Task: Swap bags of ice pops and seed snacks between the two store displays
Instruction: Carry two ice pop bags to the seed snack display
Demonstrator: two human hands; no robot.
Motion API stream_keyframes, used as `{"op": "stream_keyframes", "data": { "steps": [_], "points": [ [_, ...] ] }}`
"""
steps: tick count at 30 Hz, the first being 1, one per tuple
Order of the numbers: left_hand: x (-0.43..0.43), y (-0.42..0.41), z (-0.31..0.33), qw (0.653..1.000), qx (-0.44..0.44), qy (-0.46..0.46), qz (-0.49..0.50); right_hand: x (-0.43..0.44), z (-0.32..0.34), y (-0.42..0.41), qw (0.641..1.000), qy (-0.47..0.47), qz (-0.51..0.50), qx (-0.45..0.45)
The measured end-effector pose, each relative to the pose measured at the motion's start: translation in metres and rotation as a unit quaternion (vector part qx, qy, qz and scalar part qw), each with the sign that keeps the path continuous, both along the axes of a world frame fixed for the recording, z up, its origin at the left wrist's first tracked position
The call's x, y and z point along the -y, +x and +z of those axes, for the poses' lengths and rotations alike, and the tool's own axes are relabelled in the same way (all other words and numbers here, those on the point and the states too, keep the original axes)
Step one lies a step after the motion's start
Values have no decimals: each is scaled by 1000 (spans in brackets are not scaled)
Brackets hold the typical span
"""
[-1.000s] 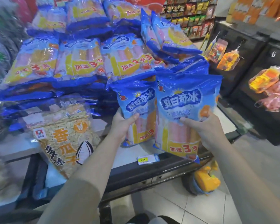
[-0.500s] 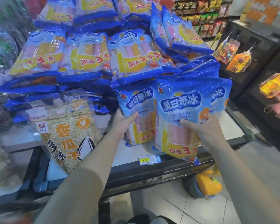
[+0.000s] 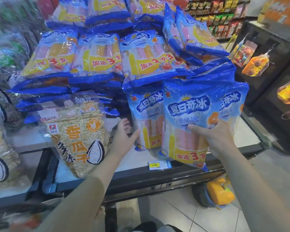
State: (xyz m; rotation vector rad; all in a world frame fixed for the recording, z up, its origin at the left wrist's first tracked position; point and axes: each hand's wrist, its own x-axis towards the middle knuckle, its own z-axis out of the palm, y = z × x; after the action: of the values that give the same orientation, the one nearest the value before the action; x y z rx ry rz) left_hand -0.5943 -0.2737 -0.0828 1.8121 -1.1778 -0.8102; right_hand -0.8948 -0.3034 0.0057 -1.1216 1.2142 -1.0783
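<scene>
Blue ice pop bags (image 3: 99,57) lie piled on the display table (image 3: 246,136). My right hand (image 3: 214,136) grips an upright ice pop bag (image 3: 186,121) by its right side, with a second one (image 3: 231,104) tucked behind it. Another ice pop bag (image 3: 146,118) stands on the table just to the left. My left hand (image 3: 122,139) is beside it with fingers apart, the thumb touching its left edge. A clear seed snack bag (image 3: 77,138) leans at the table's front left.
Another seed bag (image 3: 0,154) sits at the far left, blurred. A price tag (image 3: 159,164) is on the table's front rail. A yellow toy (image 3: 219,193) lies on the floor underneath. Hanging toy packs (image 3: 254,64) line a black cabinet on the right.
My left hand has slid off the front of the left bag to its edge and loosened. A second bag now shows behind the one in my right hand.
</scene>
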Motion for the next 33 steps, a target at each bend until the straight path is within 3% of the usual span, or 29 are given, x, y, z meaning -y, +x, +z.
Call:
{"op": "stream_keyframes", "data": {
  "steps": [3, 6, 10, 27, 33],
  "points": [
    [-37, 5, -31, 989, 123, 65, -41, 1, 0, 4, 1000, 7, 11, -5],
    [-63, 0, -61, 954, 230, 131, -143, -3, 7, 20, 1000, -3, 16, -4],
    [-78, -2, -89, 901, 338, 177, -205, 2, -2, 31, 999, -3, 43, -10],
    [-76, 0, -94, 906, 325, 182, -200, 37, -73, 61, 986, 29, 165, -2],
    [-74, -2, -95, 909, 319, 186, -194, 57, -75, 63, 960, 2, 207, -190]
  ]
}}
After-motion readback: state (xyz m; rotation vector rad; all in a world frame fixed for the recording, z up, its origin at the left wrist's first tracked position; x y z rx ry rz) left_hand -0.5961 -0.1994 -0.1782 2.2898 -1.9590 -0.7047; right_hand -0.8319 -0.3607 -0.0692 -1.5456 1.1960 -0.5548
